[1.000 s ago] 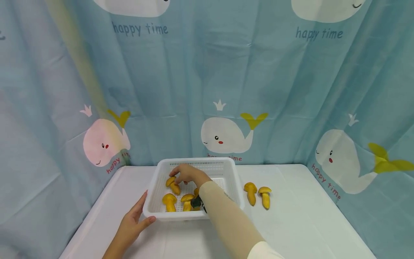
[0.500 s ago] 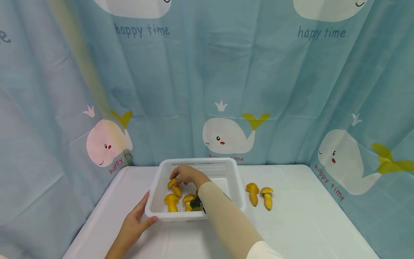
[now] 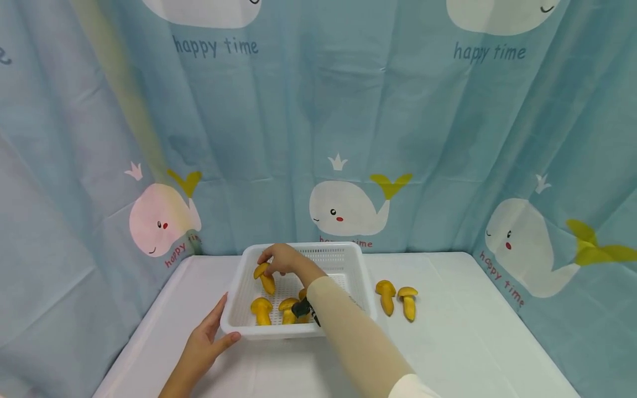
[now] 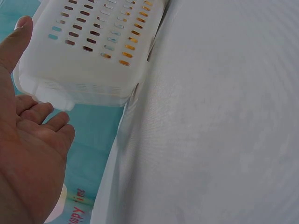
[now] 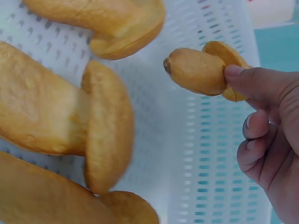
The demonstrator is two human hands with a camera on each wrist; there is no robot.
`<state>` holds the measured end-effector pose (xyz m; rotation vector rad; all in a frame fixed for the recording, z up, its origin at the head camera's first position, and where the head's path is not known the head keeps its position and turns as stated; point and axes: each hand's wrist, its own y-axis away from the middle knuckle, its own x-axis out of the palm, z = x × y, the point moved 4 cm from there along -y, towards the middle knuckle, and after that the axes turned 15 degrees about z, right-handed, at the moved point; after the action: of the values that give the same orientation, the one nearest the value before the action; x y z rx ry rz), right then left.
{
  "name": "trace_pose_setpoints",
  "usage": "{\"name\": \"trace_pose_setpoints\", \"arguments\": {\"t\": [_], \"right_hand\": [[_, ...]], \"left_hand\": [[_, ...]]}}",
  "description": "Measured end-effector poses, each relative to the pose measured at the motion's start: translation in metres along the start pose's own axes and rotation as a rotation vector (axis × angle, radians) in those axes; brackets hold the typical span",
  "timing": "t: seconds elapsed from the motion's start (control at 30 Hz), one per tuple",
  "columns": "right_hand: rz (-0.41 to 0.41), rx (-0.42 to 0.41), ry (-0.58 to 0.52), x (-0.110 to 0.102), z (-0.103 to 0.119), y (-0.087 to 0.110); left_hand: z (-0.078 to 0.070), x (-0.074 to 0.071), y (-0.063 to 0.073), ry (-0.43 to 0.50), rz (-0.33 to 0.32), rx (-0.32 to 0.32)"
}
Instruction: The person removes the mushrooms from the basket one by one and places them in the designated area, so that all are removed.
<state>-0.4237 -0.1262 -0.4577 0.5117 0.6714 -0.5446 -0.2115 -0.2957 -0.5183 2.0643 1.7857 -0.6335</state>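
Two mushrooms lie right of our right hand, which pinches a yellow mushroom above the basket; our left hand, relaxed, touches its corner.

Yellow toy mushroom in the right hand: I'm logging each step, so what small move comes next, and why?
Probably lift it a little higher, clear of the rim of the white perforated plastic basket: the right hand pinches the yellow toy mushroom, which has risen off the basket floor over the last second, while the left hand braces the near-left corner.
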Motion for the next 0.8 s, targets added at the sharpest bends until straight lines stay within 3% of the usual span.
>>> {"name": "trace_pose_setpoints", "arguments": {"t": [0.37,0.8], "right_hand": [[-0.038,-0.067,0.003,-0.027,0.019,0.032],[-0.135,-0.14,-0.01,-0.05,0.04,0.1]], "left_hand": [[0.0,-0.003,0.0,0.003,0.017,0.02],[0.0,-0.004,0.002,-0.019,0.014,0.009]]}}
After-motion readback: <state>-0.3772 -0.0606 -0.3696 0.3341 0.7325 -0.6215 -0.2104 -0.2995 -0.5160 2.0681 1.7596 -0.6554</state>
